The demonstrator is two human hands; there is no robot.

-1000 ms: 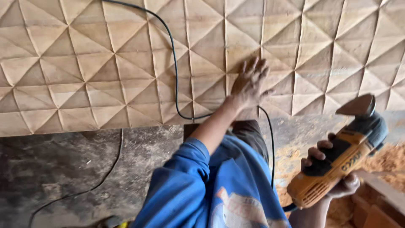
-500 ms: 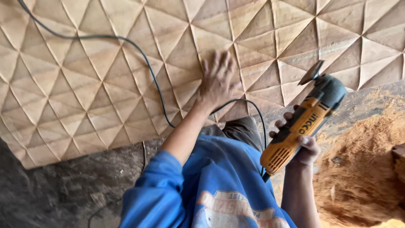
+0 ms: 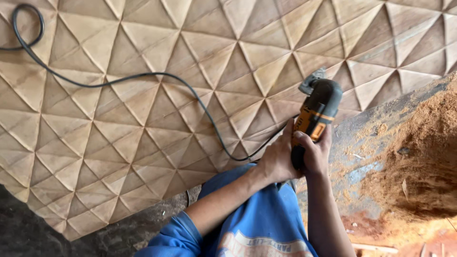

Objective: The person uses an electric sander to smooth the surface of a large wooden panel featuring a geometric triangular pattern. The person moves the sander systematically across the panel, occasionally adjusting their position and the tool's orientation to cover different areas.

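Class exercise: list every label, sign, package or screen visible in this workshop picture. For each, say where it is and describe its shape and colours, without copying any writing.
Label on the power tool: small dark rectangular panel on the orange body, just above both hands' grip.
Printed patch on the blue shirt: bottom centre, a curved pale and orange band with lettering.
No signs, packages or screens are visible.
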